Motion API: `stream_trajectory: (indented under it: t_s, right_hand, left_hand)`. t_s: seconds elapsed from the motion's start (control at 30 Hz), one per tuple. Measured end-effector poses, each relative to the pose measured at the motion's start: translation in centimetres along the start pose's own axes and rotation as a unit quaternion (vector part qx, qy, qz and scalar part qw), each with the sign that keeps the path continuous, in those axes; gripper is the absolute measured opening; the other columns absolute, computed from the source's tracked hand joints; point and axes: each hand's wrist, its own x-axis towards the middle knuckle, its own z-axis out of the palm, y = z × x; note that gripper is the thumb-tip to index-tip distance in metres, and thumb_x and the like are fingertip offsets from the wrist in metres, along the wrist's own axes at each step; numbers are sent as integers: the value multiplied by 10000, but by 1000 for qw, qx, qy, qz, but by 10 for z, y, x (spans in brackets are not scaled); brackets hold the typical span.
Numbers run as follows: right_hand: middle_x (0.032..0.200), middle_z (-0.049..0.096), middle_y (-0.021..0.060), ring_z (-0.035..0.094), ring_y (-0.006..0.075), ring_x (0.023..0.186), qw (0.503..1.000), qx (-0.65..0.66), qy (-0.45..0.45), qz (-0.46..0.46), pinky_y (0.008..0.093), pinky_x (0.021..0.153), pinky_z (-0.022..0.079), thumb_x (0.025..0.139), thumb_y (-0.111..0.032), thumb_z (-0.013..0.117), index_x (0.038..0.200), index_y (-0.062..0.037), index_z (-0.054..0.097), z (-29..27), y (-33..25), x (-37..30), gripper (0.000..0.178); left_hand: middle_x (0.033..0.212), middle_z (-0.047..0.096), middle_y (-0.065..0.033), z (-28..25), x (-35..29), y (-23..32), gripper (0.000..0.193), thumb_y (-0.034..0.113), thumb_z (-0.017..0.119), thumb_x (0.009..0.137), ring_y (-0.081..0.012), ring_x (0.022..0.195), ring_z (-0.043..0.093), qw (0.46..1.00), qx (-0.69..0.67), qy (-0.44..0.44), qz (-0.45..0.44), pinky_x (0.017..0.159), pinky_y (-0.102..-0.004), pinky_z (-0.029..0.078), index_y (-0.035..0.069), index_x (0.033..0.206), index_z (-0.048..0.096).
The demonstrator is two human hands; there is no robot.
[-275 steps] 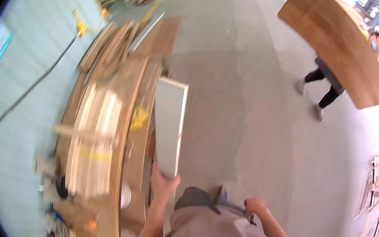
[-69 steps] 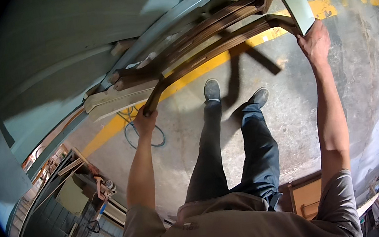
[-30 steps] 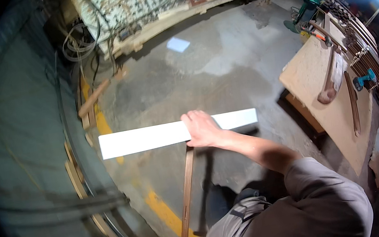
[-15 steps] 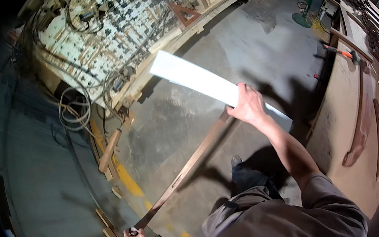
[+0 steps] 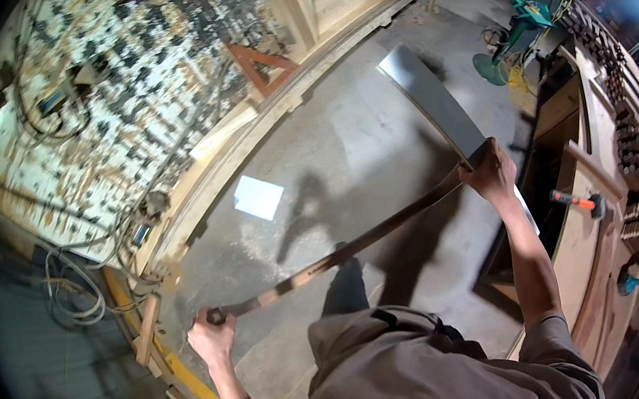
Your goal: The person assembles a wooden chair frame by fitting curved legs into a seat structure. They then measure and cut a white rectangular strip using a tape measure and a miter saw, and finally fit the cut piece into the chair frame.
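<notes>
**Carrying 2 boards across a workshop floor**

Your left hand (image 5: pixel 212 337) is clenched around the near end of a long, thin brown strip (image 5: pixel 344 255). Your right hand (image 5: pixel 491 171) grips its far end together with a flat white board (image 5: pixel 437 103) angled upward. Both pieces hang above the concrete floor (image 5: pixel 346 154), beside a wooden bench (image 5: pixel 590 241).

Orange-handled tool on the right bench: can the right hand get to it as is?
Probably not yet. The right hand is full, gripping the pale board and the long wooden strip. The orange-handled tool lies uncovered on the bench nearby.
</notes>
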Motion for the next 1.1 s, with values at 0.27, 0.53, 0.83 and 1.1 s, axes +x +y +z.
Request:
stream_trajectory:
  t_s: [0.27, 0.53, 0.83, 1.1]
  right_hand:
    - [937, 676, 251, 657, 452, 902, 991, -88, 13, 104, 503, 808, 531, 645, -310, 836, 1047, 5, 512, 0, 56, 287, 605]
    - [925, 682, 260, 654, 457, 916, 991, -85, 66, 77, 508, 802, 517, 664, -324, 833, 1023, 28, 516, 67, 145, 584, 595]
    - [931, 690, 281, 667, 465, 927, 989, -128, 48, 63, 512, 833, 520, 646, -354, 863, 1087, 18, 501, 147, 218, 945, 681]
    - [1007, 674, 310, 639, 498, 971, 988, -136, 59, -36, 532, 841, 510, 705, -417, 816, 1177, 6, 524, 264, 226, 1213, 698]
  left_hand:
    - [759, 732, -127, 97, 242, 260, 331, 259, 792, 670, -332, 707, 721, 994, -49, -29, 93, 706, -401, 583, 37, 909, 735]
    - [789, 736, -115, 227, 448, 522, 346, 288, 803, 653, -313, 748, 718, 985, -96, -8, 146, 715, -395, 570, 102, 939, 742]
    - [796, 753, -76, 333, 628, 773, 338, 311, 808, 679, -270, 732, 740, 987, -59, 0, 149, 714, -352, 608, 111, 948, 757]
    - [808, 743, -104, 446, 777, 912, 286, 297, 787, 679, -310, 742, 723, 990, -97, 26, 99, 708, -393, 592, 92, 870, 736]
